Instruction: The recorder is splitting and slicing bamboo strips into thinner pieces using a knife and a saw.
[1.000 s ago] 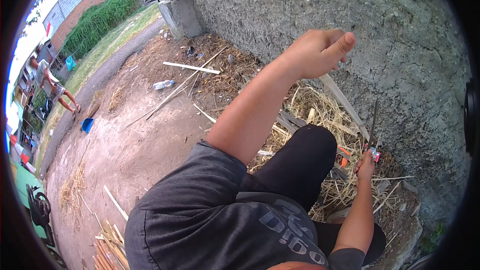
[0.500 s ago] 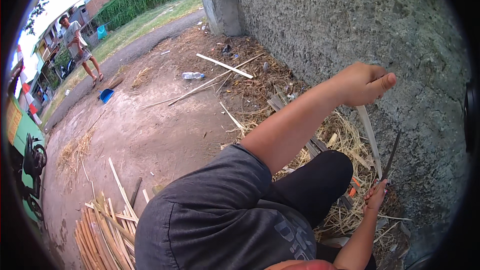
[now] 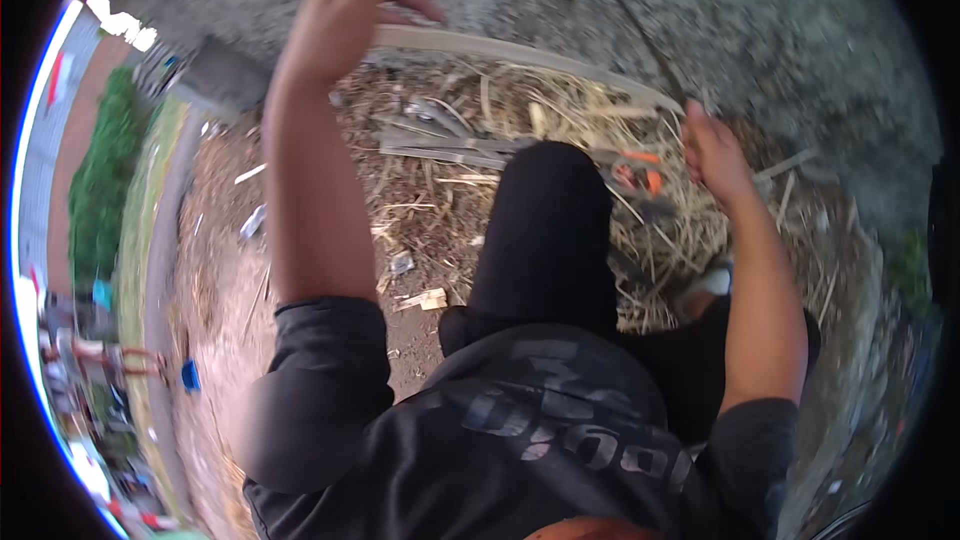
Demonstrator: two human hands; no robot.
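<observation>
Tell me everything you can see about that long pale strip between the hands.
The long, thin strip looks flat and pale, like wood or bamboo. Seemingly bowed, it slants from beside the left hand down to the right hand, ending near the dark blade. Blur hides whether either hand touches it.

Pale lettering [image 3: 565,402], partly creased, crosses the dark shirt's [image 3: 420,450] front

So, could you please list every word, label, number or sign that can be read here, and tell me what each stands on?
Dark shirt: large pale lettering across the front, partly creased and blurred; I won't copy its wording.
Pale strip and dark blade: no lettering that I can make out.
Background at far left: too small and blurred to read.
</observation>
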